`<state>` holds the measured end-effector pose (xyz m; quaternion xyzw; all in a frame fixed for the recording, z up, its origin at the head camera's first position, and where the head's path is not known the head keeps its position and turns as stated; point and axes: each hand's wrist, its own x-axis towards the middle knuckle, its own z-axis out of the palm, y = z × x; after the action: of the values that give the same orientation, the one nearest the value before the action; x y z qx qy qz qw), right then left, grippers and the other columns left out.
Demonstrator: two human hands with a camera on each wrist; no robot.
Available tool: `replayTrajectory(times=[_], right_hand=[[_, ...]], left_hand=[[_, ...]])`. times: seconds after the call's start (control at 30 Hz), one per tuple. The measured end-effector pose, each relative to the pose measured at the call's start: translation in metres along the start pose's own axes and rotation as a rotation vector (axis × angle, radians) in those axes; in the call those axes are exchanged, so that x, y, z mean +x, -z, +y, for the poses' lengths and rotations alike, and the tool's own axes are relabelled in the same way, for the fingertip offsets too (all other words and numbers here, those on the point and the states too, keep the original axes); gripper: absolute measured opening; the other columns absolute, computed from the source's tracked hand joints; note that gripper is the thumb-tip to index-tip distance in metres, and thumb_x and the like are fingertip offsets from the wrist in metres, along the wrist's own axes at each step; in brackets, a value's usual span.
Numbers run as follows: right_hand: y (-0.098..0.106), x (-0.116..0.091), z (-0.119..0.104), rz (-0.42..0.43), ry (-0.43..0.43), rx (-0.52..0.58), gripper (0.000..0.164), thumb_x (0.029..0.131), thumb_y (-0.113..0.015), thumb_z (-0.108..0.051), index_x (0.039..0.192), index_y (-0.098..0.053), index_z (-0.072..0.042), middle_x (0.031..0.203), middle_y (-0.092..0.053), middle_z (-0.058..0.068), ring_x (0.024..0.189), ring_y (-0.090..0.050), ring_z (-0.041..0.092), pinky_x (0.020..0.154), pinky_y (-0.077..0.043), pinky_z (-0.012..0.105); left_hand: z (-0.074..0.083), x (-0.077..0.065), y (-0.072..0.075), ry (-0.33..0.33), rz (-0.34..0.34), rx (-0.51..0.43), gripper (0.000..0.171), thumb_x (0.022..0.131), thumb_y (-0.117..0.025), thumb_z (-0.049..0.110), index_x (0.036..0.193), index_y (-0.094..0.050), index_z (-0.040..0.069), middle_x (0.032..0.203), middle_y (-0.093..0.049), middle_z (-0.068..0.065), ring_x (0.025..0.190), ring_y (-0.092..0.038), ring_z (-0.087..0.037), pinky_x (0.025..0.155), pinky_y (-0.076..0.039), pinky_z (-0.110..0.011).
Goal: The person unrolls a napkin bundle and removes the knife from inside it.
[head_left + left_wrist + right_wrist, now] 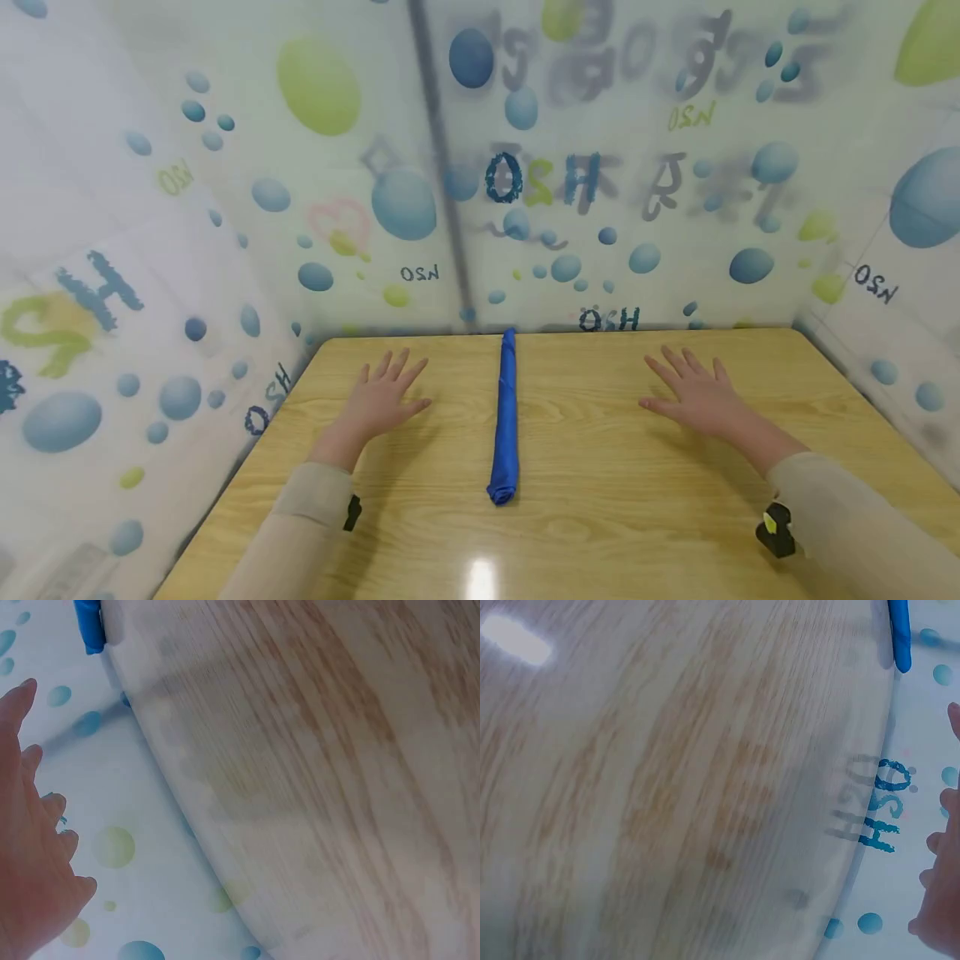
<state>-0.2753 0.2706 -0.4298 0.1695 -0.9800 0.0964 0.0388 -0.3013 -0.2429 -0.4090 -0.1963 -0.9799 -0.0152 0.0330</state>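
A rolled-up length of shiny blue cloth (507, 417) lies on the wooden table (585, 517), running from the back edge toward the person. To its left, the left hand (382, 400) is held with fingers spread, holding nothing. On the other side the right hand (693, 396) is spread the same way, also with nothing in it. Neither hand touches the roll. In the left wrist view, part of the left hand (34, 840) shows at the left edge, and the roll's end (90, 626) at the top. The right wrist view has the right hand (941, 892) cut off at its right edge.
Curtain-like walls (360, 250) printed with blue and green bubbles and lettering enclose the table at the back and both sides. Small dark devices (776, 531) are worn at both wrists. A bright light reflection lies near the table's front.
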Motion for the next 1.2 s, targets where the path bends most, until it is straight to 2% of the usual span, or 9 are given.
replayTrajectory(times=[0.23, 0.5, 0.67, 0.97, 1.2], right_hand=[[0.007, -0.001, -0.016, -0.025, 0.038, 0.062, 0.086, 0.093, -0.049, -0.065, 0.154, -0.028, -0.008, 0.156, -0.019, 0.026, 0.14, -0.012, 0.052, 0.102, -0.005, 0.074], [0.001, 0.003, -0.031, -0.031, 0.083, 0.1, 0.079, 0.094, -0.054, -0.056, 0.153, -0.032, -0.008, 0.156, -0.024, 0.023, 0.141, -0.018, 0.048, 0.104, -0.008, 0.073], [0.0, 0.008, -0.04, -0.031, 0.118, 0.143, 0.074, 0.096, -0.055, -0.051, 0.151, -0.035, -0.006, 0.154, -0.029, 0.023, 0.14, -0.022, 0.046, 0.104, -0.012, 0.072], [-0.009, 0.019, -0.057, -0.024, 0.218, 0.219, 0.065, 0.097, -0.058, -0.04, 0.147, -0.041, -0.002, 0.148, -0.039, 0.022, 0.136, -0.033, 0.044, 0.105, -0.023, 0.066], [-0.017, 0.021, -0.074, -0.059, 0.288, 0.332, 0.058, 0.097, -0.06, -0.034, 0.144, -0.046, -0.001, 0.144, -0.046, 0.02, 0.133, -0.039, 0.042, 0.104, -0.029, 0.062]], left_hand=[[0.014, 0.002, 0.006, -0.036, 0.002, 0.02, 0.075, 0.096, -0.05, 0.057, 0.157, -0.024, 0.022, 0.161, -0.013, -0.015, 0.146, -0.006, -0.039, 0.11, -0.009, -0.066], [0.026, 0.006, 0.004, -0.113, 0.004, 0.024, 0.075, 0.096, -0.047, 0.059, 0.157, -0.023, 0.023, 0.161, -0.015, -0.013, 0.147, -0.009, -0.036, 0.111, -0.012, -0.062], [0.039, 0.01, 0.009, -0.156, -0.003, 0.026, 0.073, 0.097, -0.048, 0.058, 0.157, -0.024, 0.023, 0.161, -0.018, -0.013, 0.147, -0.011, -0.035, 0.112, -0.013, -0.061], [0.061, 0.008, 0.018, -0.216, -0.02, 0.051, 0.072, 0.096, -0.052, 0.055, 0.155, -0.03, 0.021, 0.158, -0.025, -0.013, 0.144, -0.022, -0.036, 0.111, -0.018, -0.06], [0.077, 0.008, 0.011, -0.269, -0.058, 0.045, 0.069, 0.096, -0.052, 0.057, 0.153, -0.034, 0.023, 0.152, -0.039, -0.008, 0.138, -0.036, -0.03, 0.11, -0.022, -0.059]])
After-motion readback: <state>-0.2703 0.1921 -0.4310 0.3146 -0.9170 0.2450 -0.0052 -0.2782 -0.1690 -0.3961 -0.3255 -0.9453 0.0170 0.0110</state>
